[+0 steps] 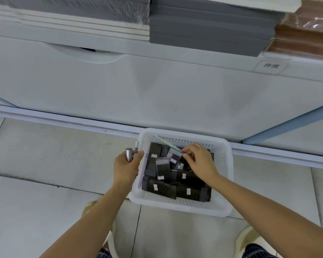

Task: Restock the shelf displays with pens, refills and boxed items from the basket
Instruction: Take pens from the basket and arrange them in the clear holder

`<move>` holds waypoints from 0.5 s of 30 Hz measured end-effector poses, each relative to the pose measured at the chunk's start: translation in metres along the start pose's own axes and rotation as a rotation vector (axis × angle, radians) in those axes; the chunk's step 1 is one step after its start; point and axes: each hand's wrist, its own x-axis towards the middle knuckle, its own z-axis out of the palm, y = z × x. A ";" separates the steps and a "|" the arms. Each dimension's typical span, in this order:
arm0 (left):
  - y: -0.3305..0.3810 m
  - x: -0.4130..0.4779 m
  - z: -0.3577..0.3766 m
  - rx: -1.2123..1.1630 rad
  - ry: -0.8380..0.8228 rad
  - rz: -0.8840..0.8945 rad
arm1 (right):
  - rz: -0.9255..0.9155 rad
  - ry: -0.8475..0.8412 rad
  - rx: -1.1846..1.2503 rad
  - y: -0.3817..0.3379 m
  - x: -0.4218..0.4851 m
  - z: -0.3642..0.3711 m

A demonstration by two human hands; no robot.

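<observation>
Partly hidden in left hand (126, 167), pens (129, 154); right hand (199, 162) pinches blurred stick (167, 143)

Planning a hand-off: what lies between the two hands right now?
Head view: the basket's left wall, a lilac pen leaning along it and dark boxes lie between the left hand, gripping silver pens, and the right hand, pinching a pale pen.

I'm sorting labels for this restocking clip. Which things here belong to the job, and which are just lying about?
Job: white basket, dark boxes, pale green pen pinched by right hand, silver pens held in left hand, lilac pen.
Lying about: grey sheet stacks, brown wrapped stack, shelf label.
</observation>
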 end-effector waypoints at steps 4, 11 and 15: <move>0.004 -0.004 0.002 -0.002 0.010 -0.006 | 0.002 0.046 0.093 -0.015 -0.001 -0.001; 0.012 -0.012 0.005 -0.161 -0.024 -0.011 | 0.019 -0.047 0.273 -0.045 0.002 -0.019; 0.015 -0.013 0.005 -0.207 -0.057 0.003 | -0.013 -0.376 0.399 -0.076 -0.013 0.004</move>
